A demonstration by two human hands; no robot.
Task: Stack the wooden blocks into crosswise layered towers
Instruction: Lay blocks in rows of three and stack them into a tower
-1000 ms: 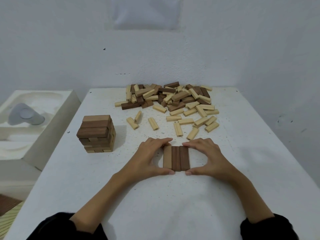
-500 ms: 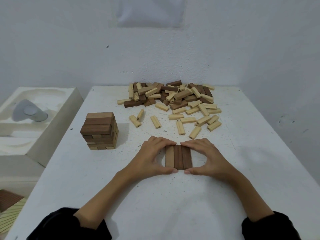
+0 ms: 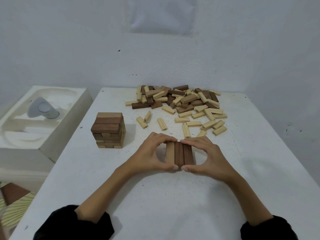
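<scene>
Squeezed in tighter than a second ago: left hand [image 3: 149, 154] and right hand [image 3: 210, 157] curled round the three-block row [image 3: 179, 154], mid-table [image 3: 173, 205], right of the finished tower [image 3: 108, 130]. Square the ends flush, then go crosswise on top.

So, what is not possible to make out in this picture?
All in the head view:
- Far ends of the flat row of three brown wooden blocks: covered by fingers of left grip and right grip.
- Printed numbers on the pale loose wooden blocks: too small.
- Rear faces of the stacked brown block tower: turned away.
- Brown ridged object at the lower left: cut by the frame edge.
</scene>
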